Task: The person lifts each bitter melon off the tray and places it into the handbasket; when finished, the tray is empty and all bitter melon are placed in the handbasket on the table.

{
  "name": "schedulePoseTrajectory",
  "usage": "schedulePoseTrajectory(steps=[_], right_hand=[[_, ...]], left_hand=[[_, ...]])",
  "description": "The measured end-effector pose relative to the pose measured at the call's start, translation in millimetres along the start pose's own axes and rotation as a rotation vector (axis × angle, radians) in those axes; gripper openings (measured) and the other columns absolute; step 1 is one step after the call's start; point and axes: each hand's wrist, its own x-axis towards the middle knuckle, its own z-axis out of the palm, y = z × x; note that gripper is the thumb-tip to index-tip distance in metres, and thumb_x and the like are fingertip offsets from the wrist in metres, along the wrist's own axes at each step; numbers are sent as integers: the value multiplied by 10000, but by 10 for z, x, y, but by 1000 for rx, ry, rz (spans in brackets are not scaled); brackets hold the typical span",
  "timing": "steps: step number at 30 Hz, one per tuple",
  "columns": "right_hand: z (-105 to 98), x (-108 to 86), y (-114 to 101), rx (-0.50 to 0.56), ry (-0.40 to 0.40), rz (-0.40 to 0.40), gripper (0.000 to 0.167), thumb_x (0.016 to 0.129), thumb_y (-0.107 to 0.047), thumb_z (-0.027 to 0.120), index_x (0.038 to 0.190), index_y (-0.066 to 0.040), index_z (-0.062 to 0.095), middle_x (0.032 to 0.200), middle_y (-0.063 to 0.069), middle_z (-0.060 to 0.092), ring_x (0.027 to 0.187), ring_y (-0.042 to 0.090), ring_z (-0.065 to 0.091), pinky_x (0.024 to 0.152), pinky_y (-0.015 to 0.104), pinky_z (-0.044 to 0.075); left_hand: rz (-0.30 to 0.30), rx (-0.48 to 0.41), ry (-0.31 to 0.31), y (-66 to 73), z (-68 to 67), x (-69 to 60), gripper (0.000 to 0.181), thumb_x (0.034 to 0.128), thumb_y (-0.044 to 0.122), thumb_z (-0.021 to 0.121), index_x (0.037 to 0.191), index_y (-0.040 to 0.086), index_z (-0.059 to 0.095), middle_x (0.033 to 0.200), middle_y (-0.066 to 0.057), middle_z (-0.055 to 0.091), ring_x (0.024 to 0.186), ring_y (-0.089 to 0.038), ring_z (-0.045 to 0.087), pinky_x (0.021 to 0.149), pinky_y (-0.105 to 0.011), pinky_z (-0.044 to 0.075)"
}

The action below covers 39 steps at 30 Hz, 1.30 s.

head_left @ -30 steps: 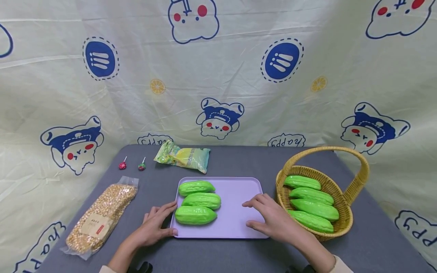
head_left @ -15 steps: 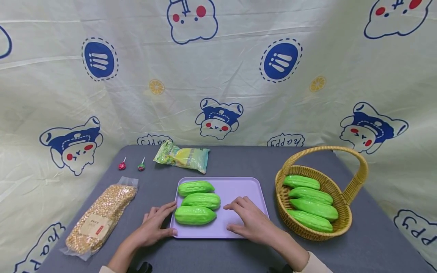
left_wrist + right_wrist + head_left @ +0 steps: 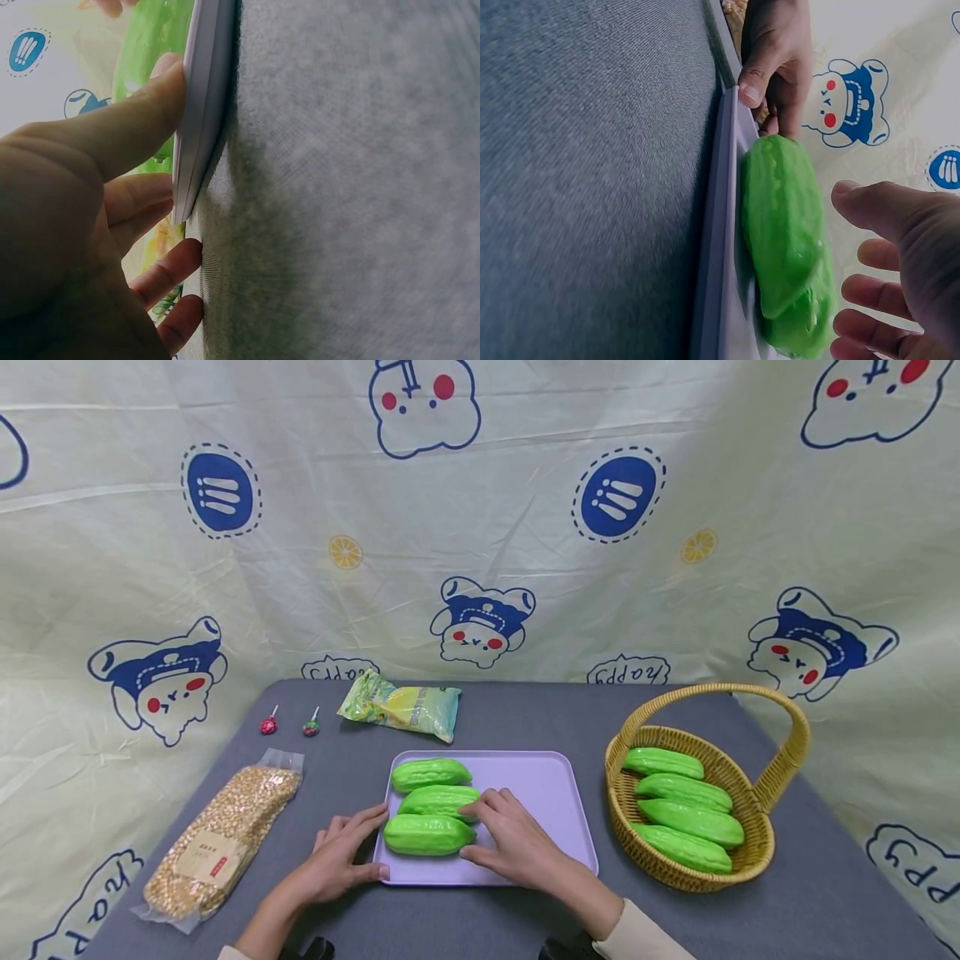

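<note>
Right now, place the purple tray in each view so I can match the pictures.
Head: purple tray lies below the middle, flat on the table.
Left wrist: purple tray shows edge-on, upper centre-left.
Right wrist: purple tray shows edge-on, lower centre.
Shared landmark: left hand, at its edge.

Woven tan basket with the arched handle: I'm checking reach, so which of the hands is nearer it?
Right. The right hand is left of the basket, over the lilac rectangular tray; the left hand is farther left, touching that tray's left edge.
</note>
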Motion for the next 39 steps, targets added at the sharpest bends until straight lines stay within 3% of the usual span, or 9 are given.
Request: schedulePoseTrajectory(steps=[8,13,22,34,39], right_hand=[[153,143,-90,-91,-7,-18,483,721,-380,781,1125,-153,644,967,-21,566,867,137,462,768,273,395],[214,197,-131,-98,-43,7,517,740,-420,761,1174,-172,632,988,-31,537,885,130,442,785,270,386],[312,248,-173,-152,-32,-12,517,729,-445,761,1152,-175,636,1003,-14,544,891,144,436,786,274,387],[370,189,-171,-192,-8,-33,473,740,-431,752,1138,-202,641,1009,-17,558,885,150,442,793,283,385],[334,125,-162,-176,-33,-43,451,762,-401,740,1151,-200,631,1014,-38,580,912,137,488,814,279,409]], left_hand=[[-11,3,-7,-3,4,5,775,728,373,760,1394,112,464,1479,-23,418,1066,-181,395,793,-320,239],[-15,7,-10,-4,3,4,771,732,377,756,1396,118,462,1482,-15,414,1069,-178,393,798,-322,240],[-22,11,-12,-3,3,6,763,734,371,758,1395,127,466,1482,-7,413,1066,-173,391,789,-315,239],[-16,13,-4,-9,8,6,757,731,374,759,1386,121,477,1476,-4,420,1064,-173,395,792,-315,241],[-5,8,1,1,5,-1,751,734,374,756,1380,107,482,1476,-17,422,1054,-173,395,793,-316,240]])
